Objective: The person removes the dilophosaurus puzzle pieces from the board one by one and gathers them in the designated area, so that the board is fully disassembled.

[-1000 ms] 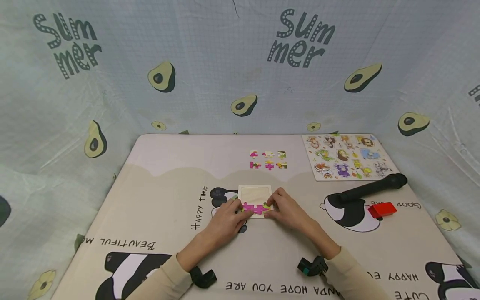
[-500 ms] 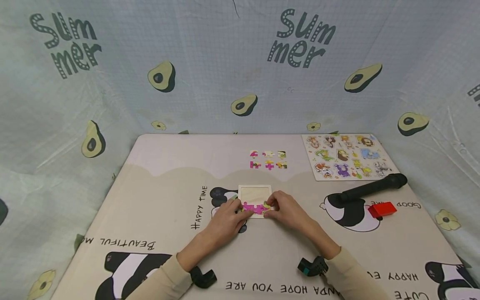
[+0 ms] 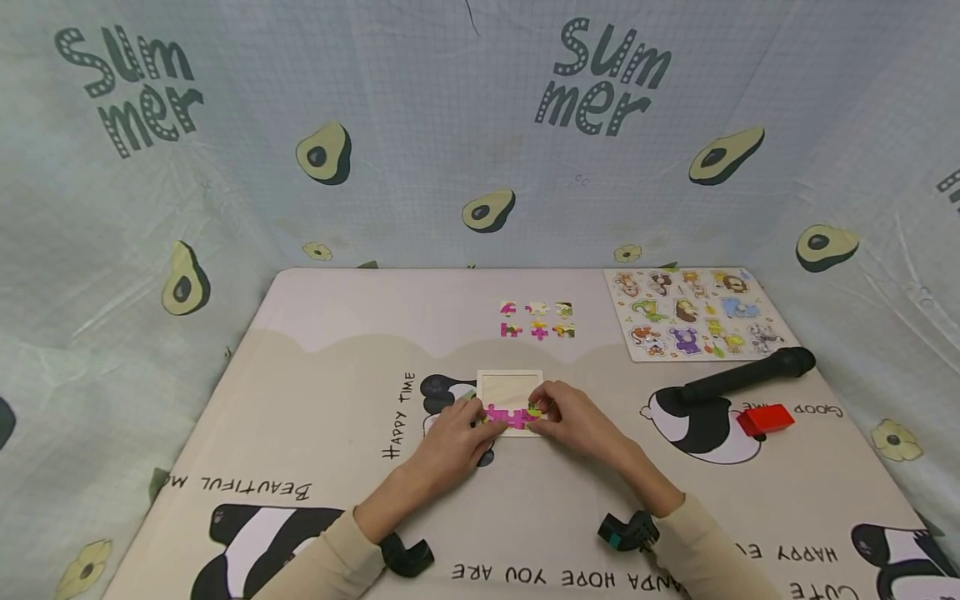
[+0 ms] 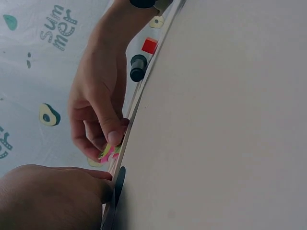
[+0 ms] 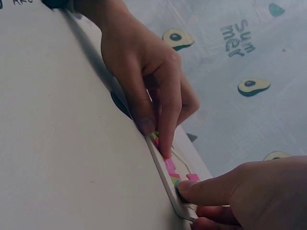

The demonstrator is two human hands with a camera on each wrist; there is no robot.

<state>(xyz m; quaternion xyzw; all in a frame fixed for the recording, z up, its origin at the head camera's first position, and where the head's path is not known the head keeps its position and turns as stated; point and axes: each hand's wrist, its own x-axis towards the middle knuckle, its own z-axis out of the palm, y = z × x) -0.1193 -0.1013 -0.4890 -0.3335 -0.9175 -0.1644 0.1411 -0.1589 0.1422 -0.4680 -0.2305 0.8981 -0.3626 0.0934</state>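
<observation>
A small pale wooden puzzle tray lies on the table in the head view. Pink jigsaw pieces line its near side. My left hand grips the tray's left side; in the right wrist view its index finger reaches onto the pieces and its thumb is at the tray's edge. At the near right corner, my right hand pinches a green-and-pink puzzle piece between thumb and fingers, low over the tray. The fingers partly hide this piece.
Several loose puzzle pieces lie in two rows beyond the tray. At the back right is an animal picture board. A black microphone overlaps the board's near edge, with a red block closer to me.
My right hand's fingers have shifted slightly down at the tray's right corner, still with the piece. The left hand and the tray stay in place.
</observation>
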